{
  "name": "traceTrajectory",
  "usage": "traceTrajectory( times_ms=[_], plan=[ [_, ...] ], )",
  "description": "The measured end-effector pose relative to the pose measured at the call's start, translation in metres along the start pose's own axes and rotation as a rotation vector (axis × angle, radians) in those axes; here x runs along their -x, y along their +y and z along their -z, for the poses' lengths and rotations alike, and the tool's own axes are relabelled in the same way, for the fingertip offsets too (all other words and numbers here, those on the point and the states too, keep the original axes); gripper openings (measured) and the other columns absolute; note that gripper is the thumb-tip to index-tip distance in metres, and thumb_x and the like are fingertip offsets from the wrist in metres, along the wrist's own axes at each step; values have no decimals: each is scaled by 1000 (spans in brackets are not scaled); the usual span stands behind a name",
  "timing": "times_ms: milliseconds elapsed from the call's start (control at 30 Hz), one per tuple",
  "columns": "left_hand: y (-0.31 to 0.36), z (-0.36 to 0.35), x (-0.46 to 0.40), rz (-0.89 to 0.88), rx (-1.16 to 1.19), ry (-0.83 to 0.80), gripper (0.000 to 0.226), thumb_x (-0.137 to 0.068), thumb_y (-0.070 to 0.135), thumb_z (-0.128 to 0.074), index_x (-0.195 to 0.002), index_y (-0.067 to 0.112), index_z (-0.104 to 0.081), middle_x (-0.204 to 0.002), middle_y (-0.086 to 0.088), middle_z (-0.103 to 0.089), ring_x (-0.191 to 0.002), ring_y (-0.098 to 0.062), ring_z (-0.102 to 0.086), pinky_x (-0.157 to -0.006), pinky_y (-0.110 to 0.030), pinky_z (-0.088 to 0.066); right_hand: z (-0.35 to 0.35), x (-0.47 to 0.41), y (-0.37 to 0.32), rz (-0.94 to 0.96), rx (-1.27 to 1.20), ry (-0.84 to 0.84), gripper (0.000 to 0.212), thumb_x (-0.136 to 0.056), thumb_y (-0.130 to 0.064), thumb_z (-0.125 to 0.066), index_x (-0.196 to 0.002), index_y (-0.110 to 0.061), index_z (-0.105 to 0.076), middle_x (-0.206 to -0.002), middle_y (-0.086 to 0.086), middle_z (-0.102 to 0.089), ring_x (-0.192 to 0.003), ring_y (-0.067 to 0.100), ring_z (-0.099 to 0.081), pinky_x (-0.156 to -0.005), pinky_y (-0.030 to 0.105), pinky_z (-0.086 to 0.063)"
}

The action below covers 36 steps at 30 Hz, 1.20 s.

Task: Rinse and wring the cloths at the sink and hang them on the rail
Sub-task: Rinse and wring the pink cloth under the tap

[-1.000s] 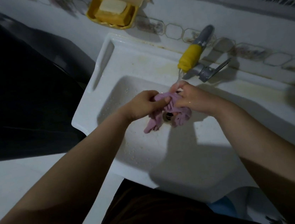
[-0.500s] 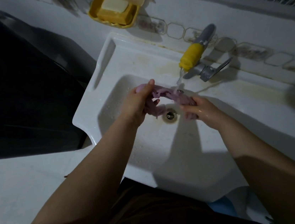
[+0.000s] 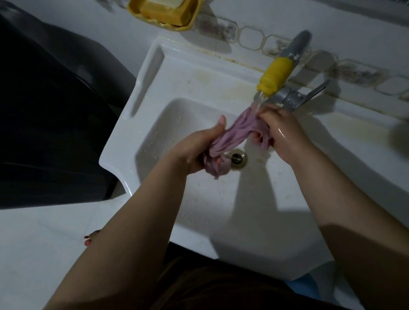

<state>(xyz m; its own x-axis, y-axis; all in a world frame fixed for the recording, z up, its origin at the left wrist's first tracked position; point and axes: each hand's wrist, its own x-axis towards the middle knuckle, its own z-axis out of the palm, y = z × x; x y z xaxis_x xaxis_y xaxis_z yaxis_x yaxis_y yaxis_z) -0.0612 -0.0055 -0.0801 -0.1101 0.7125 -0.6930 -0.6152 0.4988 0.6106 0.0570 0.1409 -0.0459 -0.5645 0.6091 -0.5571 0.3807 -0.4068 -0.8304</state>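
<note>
At mid-frame the left hand (image 3: pixel 193 153) and right hand (image 3: pixel 281 132) grip a pink cloth (image 3: pixel 232 136), fingers curled round its ends, over the sink (image 3: pixel 168 123) under the tap (image 3: pixel 276 75). Rinsing seems in hand; next comes a firm opposite twist to wring it.

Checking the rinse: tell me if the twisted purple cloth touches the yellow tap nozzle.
Apart. The head view shows a gap with running water between the twisted purple cloth and the yellow tap nozzle.

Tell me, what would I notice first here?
Two hands, left hand and right hand, grip a twisted pink cloth over the white sink. Water runs onto it from the yellow-tipped tap. A yellow soap dish hangs on the wall above.
</note>
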Motion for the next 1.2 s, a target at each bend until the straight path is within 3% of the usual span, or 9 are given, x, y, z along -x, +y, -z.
traceTrajectory(
  times_ms=[133, 300, 467, 567, 733, 833, 933, 1100, 1200],
  plan=[
    [2, 5, 7, 3, -235, -117, 40, -84, 35, -70, -97, -3, -63, -96, -30, -61, -79, -33, -58, -68, -40, -50, 4, -3, -4, 89, 394, -23, 26, -95, -31, -55, -78, -12, -62, -57, 7, -54, -35, 7, -47, -38, 16, -39],
    [0, 8, 8, -172, 83, -183, 35, -89, 15, -60, -111, -12, -56, -105, -29, -58, -93, -37, -57, -86, -42, -50, 14, -9, 9, 32, 421, -15, 29, -88, -32, -64, -66, -15, -57, -40, -5, -47, -29, 6, -36, -33, 12, -24],
    [0, -9, -5, -244, 310, 137, 23, -101, 15, -42, -102, 3, -61, -94, -17, -67, -84, -26, -66, -81, -36, -56, 12, -11, 23, -14, 393, 38, 43, -88, -36, -65, -74, 4, -64, -62, 21, -64, -53, 22, -58, -51, 29, -44],
    [-2, -33, -22, -116, 327, 333, 34, -100, 38, -43, -95, 9, -58, -86, -15, -62, -72, -26, -60, -66, -34, -53, -14, -2, 22, 163, 346, 262, 41, -91, -36, -60, -62, -7, -55, -56, 6, -55, -53, 13, -50, -54, 27, -38],
    [-1, -67, -38, -37, 275, 508, 51, -97, 51, -43, -92, 4, -62, -72, -13, -61, -58, -24, -60, -48, -28, -48, -49, 1, 23, 217, 518, 237, 49, -89, -50, -55, -55, -16, -51, -64, 11, -65, -68, 28, -64, -63, 34, -51],
    [-2, -76, -38, 23, 245, 519, 61, -88, 60, -49, -77, 2, -63, -61, -19, -60, -47, -28, -57, -52, -36, -51, -41, -20, 16, 164, 504, 331, 41, -91, -41, -54, -63, -12, -55, -74, 19, -66, -77, 34, -64, -71, 41, -52],
    [4, -61, -40, -66, 287, 527, 42, -96, 42, -43, -91, 5, -61, -76, -13, -60, -61, -26, -58, -64, -37, -55, -57, -6, 23, 215, 497, 220, 37, -93, -38, -52, -73, -10, -63, -79, 19, -67, -76, 29, -64, -71, 38, -50],
    [-1, -72, -41, 43, 255, 460, 50, -87, 48, -48, -54, 10, -49, -51, -15, -44, -34, -23, -42, -43, -27, -40, -45, -23, 16, 167, 493, 350, 36, -95, -26, -51, -62, -11, -51, -66, 15, -56, -75, 36, -61, -62, 35, -39],
    [9, -61, -44, -60, 90, 575, 29, -94, 37, -48, -84, 13, -61, -79, -9, -63, -68, -27, -64, -57, -29, -56, -58, -9, 17, 218, 436, 301, 35, -93, -29, -51, -65, -10, -59, -71, 17, -60, -74, 31, -61, -66, 38, -45]
  ],
)
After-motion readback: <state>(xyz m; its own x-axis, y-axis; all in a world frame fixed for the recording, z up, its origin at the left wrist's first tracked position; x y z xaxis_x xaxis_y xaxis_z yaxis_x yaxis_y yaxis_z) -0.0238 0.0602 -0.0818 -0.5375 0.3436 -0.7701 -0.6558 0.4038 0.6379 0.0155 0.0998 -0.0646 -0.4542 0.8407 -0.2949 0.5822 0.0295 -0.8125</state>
